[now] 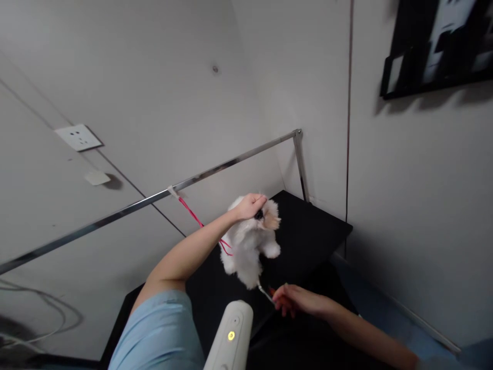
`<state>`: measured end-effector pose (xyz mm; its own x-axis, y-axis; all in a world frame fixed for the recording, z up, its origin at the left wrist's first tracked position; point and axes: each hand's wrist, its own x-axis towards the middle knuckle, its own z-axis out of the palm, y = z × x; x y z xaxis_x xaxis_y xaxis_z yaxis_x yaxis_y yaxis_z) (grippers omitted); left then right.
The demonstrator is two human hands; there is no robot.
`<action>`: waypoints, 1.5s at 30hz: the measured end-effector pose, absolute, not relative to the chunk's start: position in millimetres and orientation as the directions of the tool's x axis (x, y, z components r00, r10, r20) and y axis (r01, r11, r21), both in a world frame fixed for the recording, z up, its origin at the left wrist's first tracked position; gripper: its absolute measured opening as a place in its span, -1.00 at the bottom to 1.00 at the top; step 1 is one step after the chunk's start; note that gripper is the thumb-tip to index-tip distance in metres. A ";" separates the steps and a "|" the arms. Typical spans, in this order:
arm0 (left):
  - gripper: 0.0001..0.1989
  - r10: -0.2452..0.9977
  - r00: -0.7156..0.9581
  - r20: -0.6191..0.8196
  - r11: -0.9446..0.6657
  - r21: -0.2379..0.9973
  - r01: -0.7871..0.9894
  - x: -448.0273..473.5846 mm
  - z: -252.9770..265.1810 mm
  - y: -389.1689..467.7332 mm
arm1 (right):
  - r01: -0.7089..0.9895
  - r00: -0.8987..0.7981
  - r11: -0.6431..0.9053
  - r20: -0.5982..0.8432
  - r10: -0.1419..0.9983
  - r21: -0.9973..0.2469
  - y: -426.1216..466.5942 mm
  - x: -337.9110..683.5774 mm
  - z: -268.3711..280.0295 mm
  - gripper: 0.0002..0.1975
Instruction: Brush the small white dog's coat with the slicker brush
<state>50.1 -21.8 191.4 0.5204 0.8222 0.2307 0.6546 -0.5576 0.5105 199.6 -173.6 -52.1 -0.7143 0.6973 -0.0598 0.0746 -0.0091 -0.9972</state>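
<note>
A small white fluffy dog (248, 246) stands on a black table (308, 231), tied by a red leash (192, 213) to a metal bar (215, 169) above. My left hand (250, 205) rests closed on top of the dog's head. My right hand (295, 299) is low by the dog's front paw and grips a thin metal tool with a red handle (266, 294), whose tip touches the fur.
A white device with a lit yellow light (231, 336) juts up at the bottom centre. Grey walls close in the table on the left, back and right. A wall socket (78, 136) sits at left, cables (34, 318) at lower left, and a dark framed picture (439, 46) at upper right.
</note>
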 end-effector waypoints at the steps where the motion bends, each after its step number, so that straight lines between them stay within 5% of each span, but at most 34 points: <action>1: -0.50 0.826 0.517 0.222 -0.551 0.509 0.662 54.0 191.4 -25.0 | 0.081 -0.660 0.173 0.077 0.747 -0.982 -173.1 197.4 -35.6 -0.44; 3: -0.49 0.840 0.504 0.199 -0.527 0.519 0.673 59.7 190.8 -30.9 | 0.253 -0.480 0.507 0.348 0.805 -0.824 -164.2 190.3 -0.5 -0.63; 6: -0.49 0.863 0.476 0.171 -0.486 0.541 0.686 62.5 190.6 -38.5 | 0.530 -0.324 0.595 0.504 0.800 -0.604 -146.9 174.1 30.9 -0.65; 11: -0.49 0.881 0.432 0.193 -0.467 0.509 0.723 63.3 192.7 -42.3 | 0.300 -0.432 0.611 0.466 0.772 -0.733 -149.0 158.3 24.6 -0.67; 15: -0.50 0.881 0.439 0.174 -0.462 0.509 0.726 69.0 190.7 -39.2 | 0.246 -0.312 0.647 0.573 0.758 -0.722 -145.4 167.9 32.7 -0.67; 21: -0.50 0.878 0.463 0.123 -0.463 0.464 0.755 70.8 184.5 -33.7 | 0.148 -0.531 0.370 0.242 0.812 -0.917 -139.0 167.7 29.4 -0.63; 26: -0.55 0.865 0.492 0.096 -0.488 0.388 0.782 70.2 183.5 -26.3 | 0.100 -0.384 0.547 0.475 0.792 -0.831 -134.1 168.5 33.6 -0.54; 32: -0.56 0.850 0.523 0.061 -0.511 0.335 0.792 67.6 176.4 -13.3 | -0.066 -0.588 0.059 0.087 0.804 -0.996 -142.7 155.9 26.7 -0.53; 37: -0.54 0.846 0.526 0.085 -0.513 0.397 0.761 66.6 176.7 -7.1 | 0.025 -0.409 0.417 0.371 0.834 -0.909 -130.2 160.7 31.9 -0.59; 41: -0.51 0.847 0.525 0.082 -0.502 0.447 0.740 68.3 179.5 -4.1 | 0.143 -0.484 0.341 0.235 0.843 -0.929 -126.6 158.4 21.1 -0.65; 45: -0.46 0.852 0.519 0.074 -0.481 0.505 0.717 69.7 182.9 -1.9 | 0.104 -0.470 0.501 0.401 0.786 -0.859 -122.6 162.6 25.5 -0.61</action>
